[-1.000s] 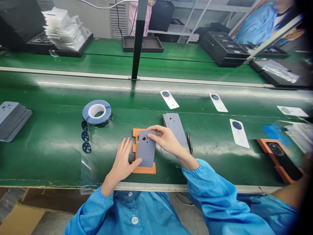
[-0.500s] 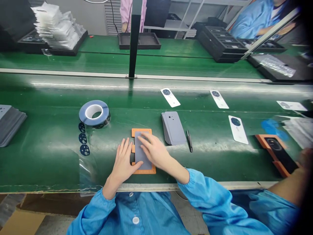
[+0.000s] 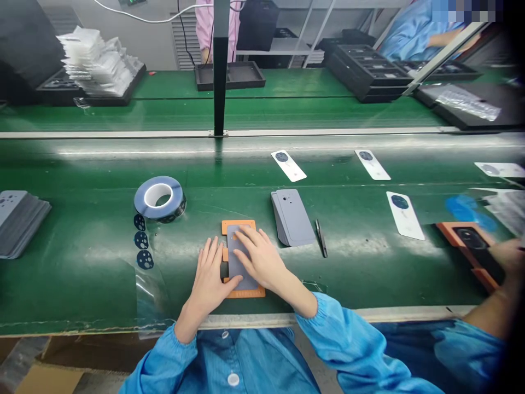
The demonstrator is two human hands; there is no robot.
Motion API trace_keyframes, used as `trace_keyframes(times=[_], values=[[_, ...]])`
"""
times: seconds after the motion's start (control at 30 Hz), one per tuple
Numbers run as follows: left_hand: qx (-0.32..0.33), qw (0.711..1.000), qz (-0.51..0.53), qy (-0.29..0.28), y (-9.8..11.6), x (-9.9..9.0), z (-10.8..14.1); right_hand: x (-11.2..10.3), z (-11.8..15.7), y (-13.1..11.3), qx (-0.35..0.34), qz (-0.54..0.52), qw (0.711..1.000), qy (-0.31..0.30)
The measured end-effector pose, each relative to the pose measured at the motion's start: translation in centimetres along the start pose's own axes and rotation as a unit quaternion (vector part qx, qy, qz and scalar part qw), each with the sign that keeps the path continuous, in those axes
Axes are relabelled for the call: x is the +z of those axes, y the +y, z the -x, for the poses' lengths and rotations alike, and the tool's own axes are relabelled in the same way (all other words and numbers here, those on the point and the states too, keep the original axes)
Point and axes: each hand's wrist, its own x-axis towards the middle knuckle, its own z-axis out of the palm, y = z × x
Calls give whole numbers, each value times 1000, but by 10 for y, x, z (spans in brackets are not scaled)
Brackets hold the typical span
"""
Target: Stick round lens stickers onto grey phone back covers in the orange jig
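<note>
A grey phone back panel [image 3: 241, 273] lies in an orange fixture [image 3: 241, 294] near the front edge of the green bench. My left hand [image 3: 211, 276] rests flat along the fixture's left side, its thumb on the panel's lower part. From the right, my right hand [image 3: 260, 254] lies over the panel with its fingers apart, the tips near its upper end. A stack of grey back panels [image 3: 296, 219] and black tweezers [image 3: 321, 239] lie right of the fixture. To the left stands a roll of blue film [image 3: 161, 198], with dark camera-shaped stickers [image 3: 141, 241] on its unrolled strip.
White panels with dark circles [image 3: 405, 216] lie to the right and farther back. Another person's hand [image 3: 508, 254] is by an orange fixture with a dark phone [image 3: 476, 249]. More grey panels [image 3: 20, 221] are stacked far left. A post [image 3: 220, 71] rises behind.
The view has shifted slightly. My right hand's fingers have shifted a little over the panel, showing a small orange spot near its top. The other person's hand has moved onto the dark phone.
</note>
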Motion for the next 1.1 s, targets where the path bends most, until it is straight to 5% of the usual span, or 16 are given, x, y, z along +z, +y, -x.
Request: trace_keyframes(times=[0.13,0.37,0.5,0.7,0.83,0.97,1.03,1.1], values=[[-9,998,55,27,4,-2,-1,-7,24,10,84,-28,996,28],[-99,950,285,84,22,-15,-1,-29,42,-17,85,-185,978,44],[-144,895,409,107,22,-22,-1,-43,37,-30,39,-297,954,-10],[-196,833,505,112,16,-25,-2,-30,24,-24,116,-311,939,-86],[-202,797,556,120,15,-28,-2,-16,16,-23,134,-431,877,-167],[-176,837,489,174,5,-41,0,-7,-20,-13,136,-491,846,-154],[-146,885,352,269,-5,-53,4,-5,-58,3,142,-469,865,-111],[-115,901,169,382,-19,-66,11,-7,-105,24,174,-413,891,-67]])
